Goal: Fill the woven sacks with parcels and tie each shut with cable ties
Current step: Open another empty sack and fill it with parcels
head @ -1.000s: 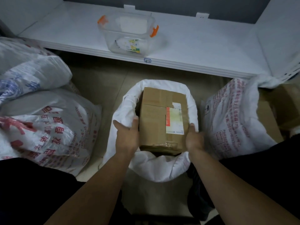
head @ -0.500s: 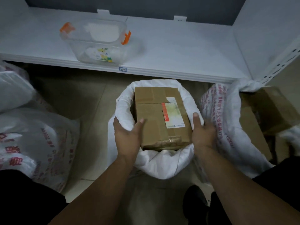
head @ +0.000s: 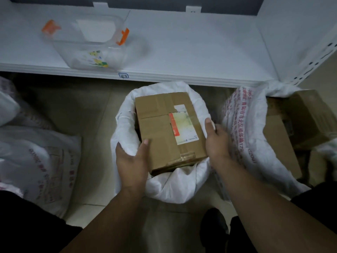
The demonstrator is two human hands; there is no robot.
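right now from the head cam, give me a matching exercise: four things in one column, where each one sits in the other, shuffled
Things:
1. cardboard box
2. clear plastic container
3. left hand
4. printed sack with red lettering

Places:
A. on the white shelf
B. to the right of the white sack, on the floor
C. in the mouth of the white sack
D. against the box's near left corner

Pairs: 1-C, 2-A, 3-D, 4-B

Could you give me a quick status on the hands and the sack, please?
Left hand and right hand open, flanking the cardboard box. Box sits in the open white sack. Nothing in the way.
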